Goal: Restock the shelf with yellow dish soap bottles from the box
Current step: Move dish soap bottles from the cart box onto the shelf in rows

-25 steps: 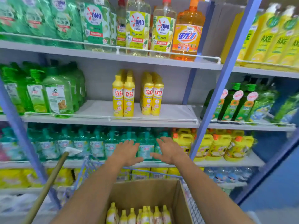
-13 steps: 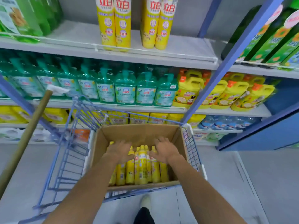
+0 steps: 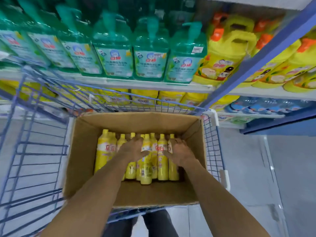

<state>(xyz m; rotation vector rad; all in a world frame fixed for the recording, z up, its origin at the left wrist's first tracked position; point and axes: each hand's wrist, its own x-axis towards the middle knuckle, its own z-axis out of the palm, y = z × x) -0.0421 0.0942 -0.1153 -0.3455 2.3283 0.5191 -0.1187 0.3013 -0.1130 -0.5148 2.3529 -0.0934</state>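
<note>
While both hands were down inside the box (image 3: 82, 151), the yellow bottles (image 3: 104, 151) sat directly beneath and between them, packed side by side in a single row. Their long axis ran straight away from the wrists, with caps out past the fingertips toward the far cardboard wall and bases back under the forearms. Whether they lay flat or leaned on that wall could not be told.

The left hand (image 3: 132, 149) was spread over the middle of the row, fingers draped across the necks and thumb stretched toward the other hand, against a bottle's label. Whether it had actually closed on anything was not clear, since its palm hid what lay below. The right hand (image 3: 180, 151) looked more committed. Its fingers curled over the outermost bottle on its own side and its thumb reached inward, so that bottle seemed pinched between them.

Two or three bottles stood free beyond the left hand's outer edge, nearer to it than to the right. The shelf (image 3: 119, 82) rose ahead of the fingertips, past the box and the cart (image 3: 212, 147) that held it. A lift would probably go best up and forward along the bottles' own length, caps leading.
</note>
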